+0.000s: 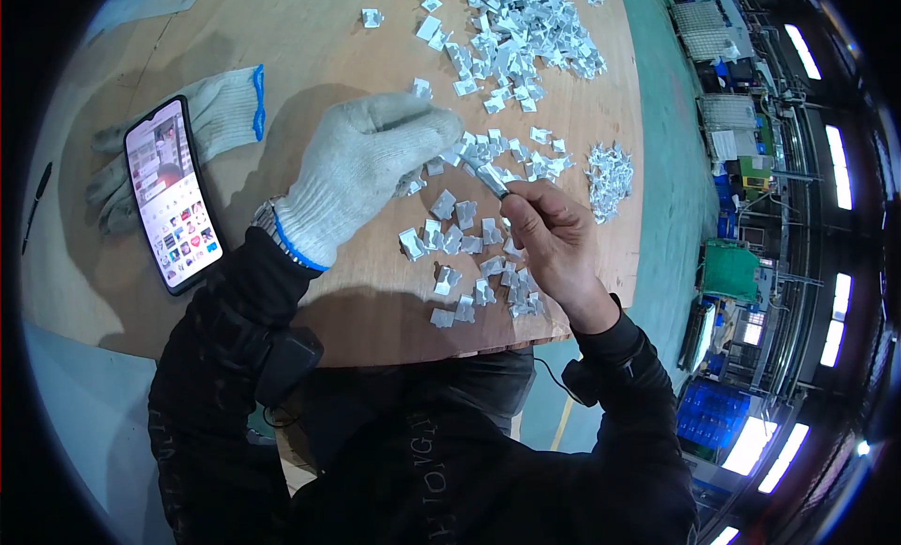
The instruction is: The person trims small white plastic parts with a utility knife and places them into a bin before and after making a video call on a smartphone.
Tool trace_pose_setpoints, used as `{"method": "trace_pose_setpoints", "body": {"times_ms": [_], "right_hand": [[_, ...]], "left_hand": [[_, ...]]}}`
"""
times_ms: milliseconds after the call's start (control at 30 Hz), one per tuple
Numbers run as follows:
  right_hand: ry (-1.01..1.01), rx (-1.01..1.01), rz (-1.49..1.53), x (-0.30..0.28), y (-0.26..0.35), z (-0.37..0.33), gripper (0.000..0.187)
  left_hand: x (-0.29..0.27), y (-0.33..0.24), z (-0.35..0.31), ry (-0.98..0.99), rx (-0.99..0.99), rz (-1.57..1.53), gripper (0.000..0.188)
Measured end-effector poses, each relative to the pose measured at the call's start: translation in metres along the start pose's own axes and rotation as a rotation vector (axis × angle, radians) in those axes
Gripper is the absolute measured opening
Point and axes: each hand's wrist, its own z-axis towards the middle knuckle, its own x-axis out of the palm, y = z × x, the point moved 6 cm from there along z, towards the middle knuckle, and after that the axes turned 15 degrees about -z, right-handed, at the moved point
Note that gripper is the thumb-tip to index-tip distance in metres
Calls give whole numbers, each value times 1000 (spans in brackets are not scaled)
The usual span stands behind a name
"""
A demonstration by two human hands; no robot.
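Observation:
My left hand (pixel 361 155), in a white knitted glove with a blue cuff edge, is closed in a pinch over the table. What its fingertips hold is too small to make out. Bare and just to the right of it, my right hand (pixel 554 235) grips a small silvery metal piece (pixel 491 179) between thumb and fingers. That piece points up toward the gloved fingertips; whether they touch it I cannot tell. Several loose bent metal pieces (pixel 452 240) lie below and between the hands. More small metal pieces (pixel 488 146) are scattered just beyond them.
A large heap of metal pieces (pixel 535 33) covers the far part of the wooden table (pixel 282 38). A smaller pile of thin metal parts (pixel 609 181) sits near its right edge. At left, a lit phone (pixel 174 193) rests on a glove (pixel 225 113), with a pen (pixel 37 207) beyond.

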Motion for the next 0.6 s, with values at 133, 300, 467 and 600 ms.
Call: {"method": "trace_pose_setpoints", "body": {"times_ms": [133, 300, 467, 600], "right_hand": [[-6, 8, -2, 1, -2, -1, 19], [-20, 7, 29, 0, -1, 0, 19], [24, 48, 68, 2, -4, 0, 19], [85, 35, 41, 8, -4, -3, 17]], "left_hand": [[0, 2, 0, 1, -18, -7, 30], [3, 2, 0, -10, 13, 34, 29], [0, 3, 1, 2, 2, 48, 29], [0, 3, 1, 9, -22, 38, 30]]}}
